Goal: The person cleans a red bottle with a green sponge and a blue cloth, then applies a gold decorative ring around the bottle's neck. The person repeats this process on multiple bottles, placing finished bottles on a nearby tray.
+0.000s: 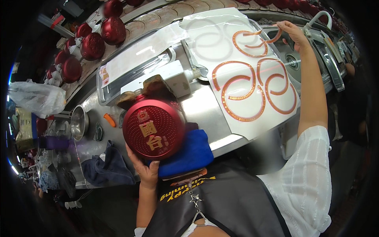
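Note:
My left hand [145, 169] grips the lower rim of a round, flat red bottle [154, 129] with gold characters on its face. The bottle leans against a dark stand [158, 87] and rests by a folded blue cloth [189, 151]. At the far right, my right hand [293, 34] pinches the end of a curved orange and gold decal strip [276, 35], which hangs over a white backing sheet [207, 63]. Several other curved decals [242, 91] lie on that sheet, and pale grey ring marks show at its far end.
Several red bottles [92, 46] stand on the conveyor [154, 17] at the far left. A metal tray [103, 94], a white plastic bottle [174, 77], a steel bowl [79, 123] and a dark cloth [108, 167] sit on the steel table. A sink with a faucet [322, 16] is at right.

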The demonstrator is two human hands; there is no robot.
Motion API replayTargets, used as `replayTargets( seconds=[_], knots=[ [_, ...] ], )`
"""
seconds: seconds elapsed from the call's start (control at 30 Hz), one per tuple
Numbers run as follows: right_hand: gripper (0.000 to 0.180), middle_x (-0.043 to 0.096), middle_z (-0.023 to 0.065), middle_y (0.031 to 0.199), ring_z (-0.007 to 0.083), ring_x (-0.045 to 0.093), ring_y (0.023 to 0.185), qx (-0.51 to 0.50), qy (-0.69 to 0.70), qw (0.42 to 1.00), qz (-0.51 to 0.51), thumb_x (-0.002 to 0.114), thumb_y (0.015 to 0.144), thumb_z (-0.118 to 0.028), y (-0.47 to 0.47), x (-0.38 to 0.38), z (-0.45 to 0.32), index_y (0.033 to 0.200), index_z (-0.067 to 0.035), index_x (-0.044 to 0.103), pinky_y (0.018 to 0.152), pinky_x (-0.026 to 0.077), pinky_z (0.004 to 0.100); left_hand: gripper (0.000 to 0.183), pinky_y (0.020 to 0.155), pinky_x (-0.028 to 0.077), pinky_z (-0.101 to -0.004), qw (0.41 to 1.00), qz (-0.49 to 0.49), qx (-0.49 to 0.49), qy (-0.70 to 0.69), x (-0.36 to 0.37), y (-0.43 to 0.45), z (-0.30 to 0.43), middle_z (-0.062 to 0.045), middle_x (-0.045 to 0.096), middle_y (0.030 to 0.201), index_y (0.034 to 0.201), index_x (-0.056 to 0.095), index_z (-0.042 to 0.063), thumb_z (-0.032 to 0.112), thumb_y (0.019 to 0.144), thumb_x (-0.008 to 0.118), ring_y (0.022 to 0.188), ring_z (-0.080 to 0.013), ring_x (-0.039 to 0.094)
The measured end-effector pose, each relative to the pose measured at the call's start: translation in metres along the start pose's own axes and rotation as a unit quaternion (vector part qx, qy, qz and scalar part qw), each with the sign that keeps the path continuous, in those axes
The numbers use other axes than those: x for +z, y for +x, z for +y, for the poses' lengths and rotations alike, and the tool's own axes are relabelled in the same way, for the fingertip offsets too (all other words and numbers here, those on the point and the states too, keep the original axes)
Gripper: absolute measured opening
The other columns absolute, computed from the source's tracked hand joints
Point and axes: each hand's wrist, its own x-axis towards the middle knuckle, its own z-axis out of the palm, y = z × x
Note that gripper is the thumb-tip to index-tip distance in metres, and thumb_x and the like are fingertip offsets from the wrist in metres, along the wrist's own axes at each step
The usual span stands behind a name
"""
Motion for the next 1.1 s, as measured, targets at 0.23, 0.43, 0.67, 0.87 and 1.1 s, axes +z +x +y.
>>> replayTargets(
  seconds=[0.23, 0.43, 0.67, 0.87, 1.1],
  knots=[
    [0.035, 0.075, 0.0194, 0.107, 0.0350, 0.072, 0.102, 0.174, -0.517, 0.837, 0.041, 0.069, 0.088, -0.034, 0.010, -0.053, 0.181, 0.105, -0.005, 0.076, 0.091, 0.053, 0.0463, 0.115, 0.117, 0.035, -0.0425, 0.999, 0.010, 0.019, 0.029, -0.003, 0.000, -0.006, -0.019, 0.035, 0.159, 0.164, 0.008, 0.002, 0.057, 0.090, 0.074, 0.143, -0.0304, 0.042],
    [0.033, 0.076, 0.0184, 0.113, 0.0357, 0.073, 0.105, 0.152, -0.548, 0.818, 0.085, 0.068, 0.090, -0.029, -0.013, -0.044, 0.171, 0.109, -0.003, 0.077, 0.093, 0.055, 0.0470, 0.114, 0.118, 0.034, -0.0426, 1.000, 0.002, 0.017, 0.014, -0.004, 0.000, -0.007, -0.019, 0.035, 0.158, 0.164, 0.007, 0.001, 0.055, 0.090, 0.075, 0.143, -0.0297, 0.042],
    [0.017, 0.064, 0.0077, 0.103, 0.0164, 0.063, 0.099, -0.006, -0.225, 0.973, -0.051, 0.069, 0.095, -0.017, -0.032, -0.034, -0.003, 0.093, 0.001, 0.067, 0.087, 0.050, 0.0329, 0.113, 0.119, 0.035, -0.0423, 1.000, -0.009, 0.002, -0.029, 0.000, 0.002, -0.001, -0.019, 0.037, 0.157, 0.164, 0.006, 0.002, 0.046, 0.090, 0.079, 0.142, -0.0294, 0.043],
    [0.011, 0.049, 0.0068, 0.135, 0.0154, 0.055, 0.112, -0.253, -0.278, 0.913, -0.158, 0.064, 0.101, -0.009, -0.107, 0.035, -0.140, 0.092, -0.002, 0.062, 0.097, 0.047, 0.0318, 0.114, 0.119, 0.034, -0.0440, 0.998, -0.038, 0.044, 0.006, -0.006, 0.014, 0.009, -0.022, 0.038, 0.156, 0.162, 0.011, -0.003, 0.063, 0.091, 0.070, 0.143, -0.0312, 0.042],
    [0.011, 0.050, 0.0118, 0.138, 0.0251, 0.054, 0.128, -0.436, -0.265, 0.828, -0.231, 0.071, 0.091, -0.001, -0.186, 0.111, -0.230, 0.086, -0.004, 0.062, 0.093, 0.050, 0.0376, 0.038, 0.108, 0.040, -0.0390, 0.982, -0.084, 0.168, 0.011, -0.007, 0.060, 0.093, -0.018, 0.062, 0.132, 0.125, 0.065, 0.003, 0.027, 0.096, 0.070, 0.123, -0.0314, 0.057]
  ],
)
